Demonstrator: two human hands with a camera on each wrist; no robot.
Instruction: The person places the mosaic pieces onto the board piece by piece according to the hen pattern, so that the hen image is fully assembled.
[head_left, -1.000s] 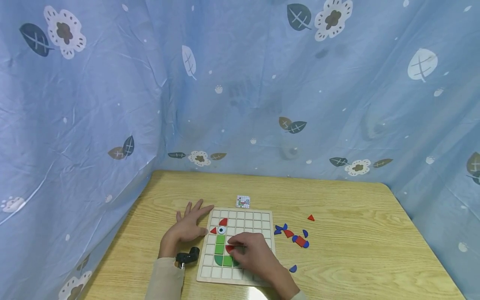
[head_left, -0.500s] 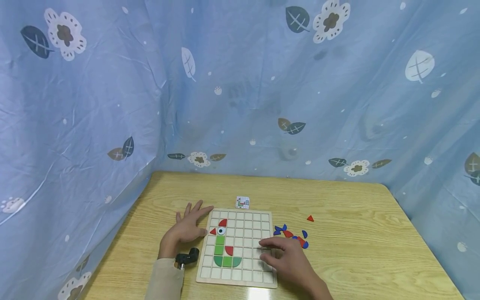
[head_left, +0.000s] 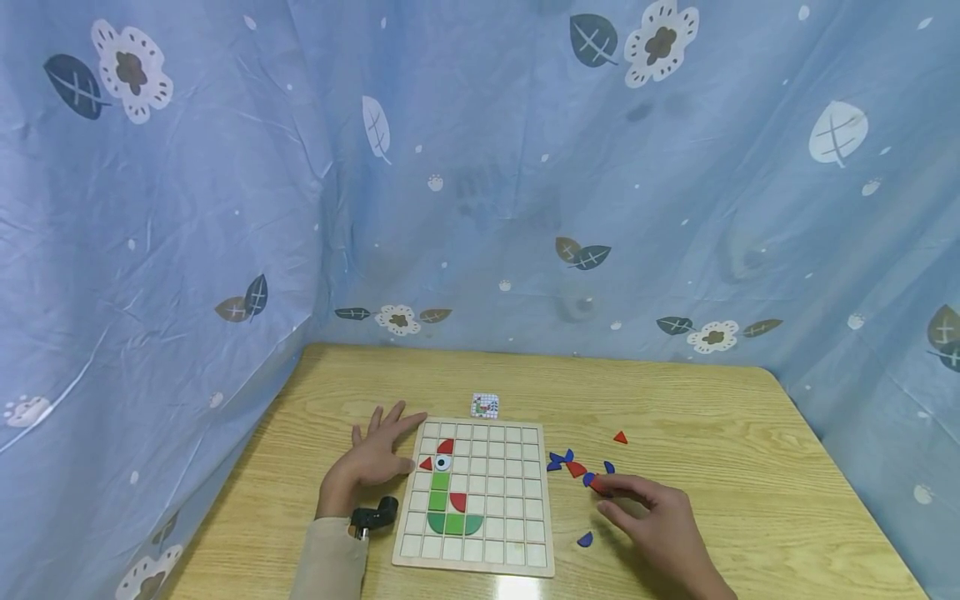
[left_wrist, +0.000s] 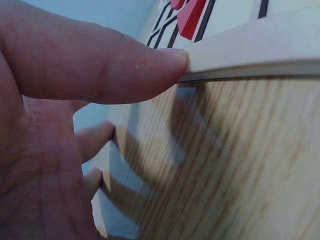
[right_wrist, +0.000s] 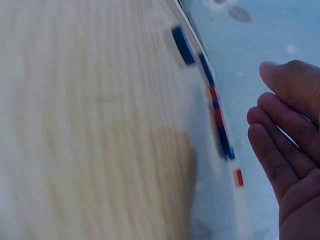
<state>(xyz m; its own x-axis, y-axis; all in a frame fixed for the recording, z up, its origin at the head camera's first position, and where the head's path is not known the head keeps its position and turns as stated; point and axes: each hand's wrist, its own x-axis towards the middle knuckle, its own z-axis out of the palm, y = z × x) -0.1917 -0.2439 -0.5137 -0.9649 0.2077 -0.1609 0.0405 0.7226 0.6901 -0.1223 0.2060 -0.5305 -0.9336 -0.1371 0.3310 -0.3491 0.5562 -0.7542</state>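
Observation:
A wooden grid board lies on the table with a partial figure of coloured pieces. Its pieces include a white eye tile, green squares, a red triangle and a red quarter-circle. My left hand has its fingers spread; in the left wrist view its thumb touches the board's edge. At the loose pieces right of the board, my right hand hovers with thumb and fingers apart. Its fingertips partly cover a red piece; the right wrist view shows nothing held.
Blue pieces and a red quarter-circle lie close to the board's right side. A blue half-circle lies nearer me, and a red triangle farther back. Behind the board rests a small pattern card. A blue curtain surrounds the table.
My right hand has let go of the red quarter-circle, which now lies in a board cell, and has moved right to the loose pieces. The left hand stays at the board's edge.

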